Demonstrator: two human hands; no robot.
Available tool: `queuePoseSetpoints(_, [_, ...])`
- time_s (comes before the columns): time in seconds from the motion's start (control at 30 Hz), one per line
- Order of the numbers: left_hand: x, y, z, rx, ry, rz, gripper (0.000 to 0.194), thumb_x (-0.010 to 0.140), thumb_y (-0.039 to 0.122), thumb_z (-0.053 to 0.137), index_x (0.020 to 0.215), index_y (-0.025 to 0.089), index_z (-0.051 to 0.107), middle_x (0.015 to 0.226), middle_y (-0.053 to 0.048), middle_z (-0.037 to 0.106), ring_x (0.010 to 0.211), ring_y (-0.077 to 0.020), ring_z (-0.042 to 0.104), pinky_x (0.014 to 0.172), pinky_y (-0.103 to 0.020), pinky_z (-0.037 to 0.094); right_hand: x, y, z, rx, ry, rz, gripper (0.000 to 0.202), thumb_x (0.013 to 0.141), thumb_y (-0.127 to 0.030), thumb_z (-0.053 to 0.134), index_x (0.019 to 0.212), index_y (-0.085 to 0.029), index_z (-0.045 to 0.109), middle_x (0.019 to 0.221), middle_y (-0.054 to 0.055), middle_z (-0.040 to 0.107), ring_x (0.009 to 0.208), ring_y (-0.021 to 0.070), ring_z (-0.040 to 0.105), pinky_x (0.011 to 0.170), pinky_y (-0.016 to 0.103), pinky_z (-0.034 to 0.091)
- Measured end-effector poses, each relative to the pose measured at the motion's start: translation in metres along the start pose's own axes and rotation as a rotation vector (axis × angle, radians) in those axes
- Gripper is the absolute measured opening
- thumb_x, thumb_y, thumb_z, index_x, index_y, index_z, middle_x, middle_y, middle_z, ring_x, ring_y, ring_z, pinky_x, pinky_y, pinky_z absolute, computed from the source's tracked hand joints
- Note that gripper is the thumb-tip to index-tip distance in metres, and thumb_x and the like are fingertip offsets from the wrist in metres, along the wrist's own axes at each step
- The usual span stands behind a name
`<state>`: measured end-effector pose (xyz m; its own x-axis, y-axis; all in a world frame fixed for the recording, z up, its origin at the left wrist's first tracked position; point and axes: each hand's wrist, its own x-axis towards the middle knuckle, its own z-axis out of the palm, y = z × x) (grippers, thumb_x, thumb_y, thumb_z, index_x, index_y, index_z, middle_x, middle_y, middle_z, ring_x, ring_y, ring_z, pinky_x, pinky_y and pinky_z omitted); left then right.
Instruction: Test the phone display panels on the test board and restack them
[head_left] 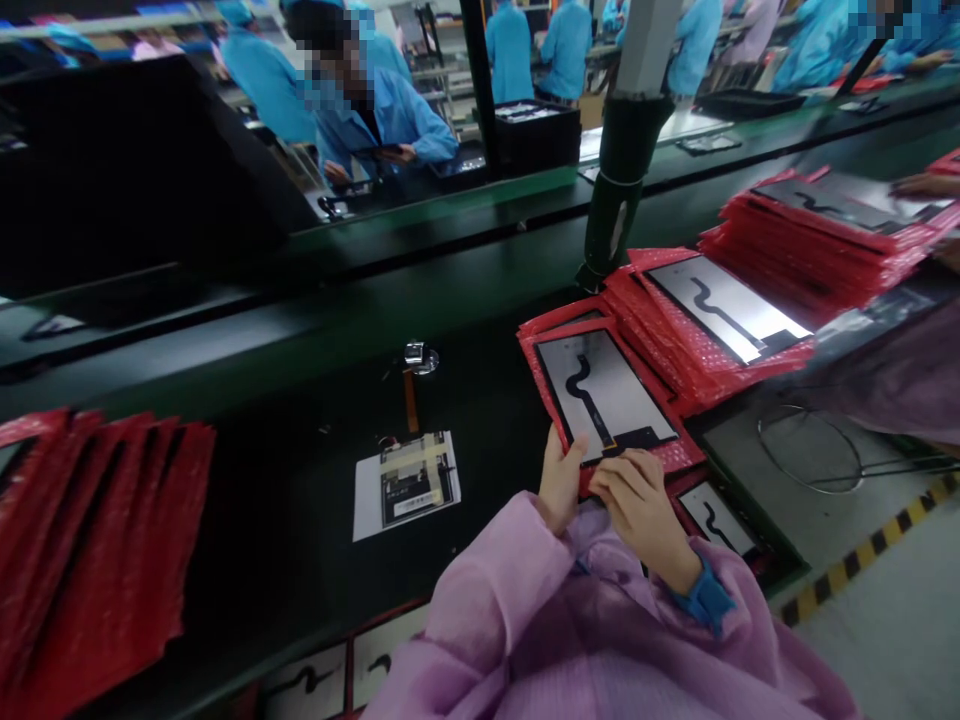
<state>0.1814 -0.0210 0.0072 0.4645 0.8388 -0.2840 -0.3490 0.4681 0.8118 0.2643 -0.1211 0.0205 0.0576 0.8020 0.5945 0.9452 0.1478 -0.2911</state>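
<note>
A flat display panel (628, 375) with a silvery back and a black flex cable (581, 385) lies on a red bubble-wrap bag (679, 458), directly in front of me. My left hand (559, 482) grips the near left corner of the panel, thumb on top and fingers below. At the panel's near edge, my right hand (639, 505) is closed, its fingertips pinching the edge close to the cable's end. Left of my hands, a small circuit board assembly (412, 482) with yellow tape rests on a white sheet (366, 497).
Red-bagged panels (720, 305) are stacked to the right, with a higher stack (810, 240) beyond. Red bags (112, 550) lean at far left. A green-wrapped post (619, 200) rises from the bench. Across it a co-worker (382, 125) handles a dark item.
</note>
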Motion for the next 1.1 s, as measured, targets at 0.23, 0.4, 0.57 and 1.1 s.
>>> queuePoseSetpoints(0.23, [-0.033,0.029,-0.072,0.179,0.169,0.123,0.051,0.079,0.046,0.080,0.120,0.020,0.064,0.122,-0.007,0.072,0.113,-0.0238,0.068,0.104,-0.037,0.050,-0.005,-0.003,-0.009,0.087,0.056,-0.041,0.018,0.090,-0.020,0.065,0.108,-0.022,0.063,0.113,0.009,0.069,0.114,0.0269,0.055,0.096,0.046,0.050])
queuePoseSetpoints(0.4, [-0.054,0.048,-0.127,0.254,0.284,0.040,0.065,0.072,0.049,0.085,0.125,0.018,0.064,0.129,-0.011,0.070,0.125,-0.0297,0.063,0.107,-0.041,0.050,0.015,0.009,0.010,0.173,0.005,0.044,0.019,0.095,-0.014,0.056,0.110,-0.023,0.064,0.107,0.007,0.069,0.108,0.0226,0.060,0.095,0.042,0.053])
queuePoseSetpoints(0.57, [-0.054,0.044,-0.136,0.271,0.327,0.019,0.065,0.068,0.051,0.086,0.121,0.018,0.066,0.127,-0.012,0.071,0.124,-0.0317,0.064,0.109,-0.045,0.049,0.070,0.019,0.044,0.043,-0.346,0.192,0.037,0.098,-0.019,0.045,0.133,-0.016,0.058,0.123,0.015,0.064,0.115,0.0297,0.060,0.098,0.047,0.052])
queuePoseSetpoints(1.1, [-0.032,0.024,-0.132,0.592,0.431,0.279,0.068,0.084,0.037,0.072,0.146,0.020,0.048,0.158,-0.013,0.045,0.152,-0.0298,0.034,0.129,-0.044,0.020,0.120,0.024,0.044,0.457,-0.358,0.599,0.009,0.087,-0.025,0.058,0.093,-0.019,0.059,0.078,0.001,0.067,0.066,0.0150,0.064,0.062,0.027,0.049])
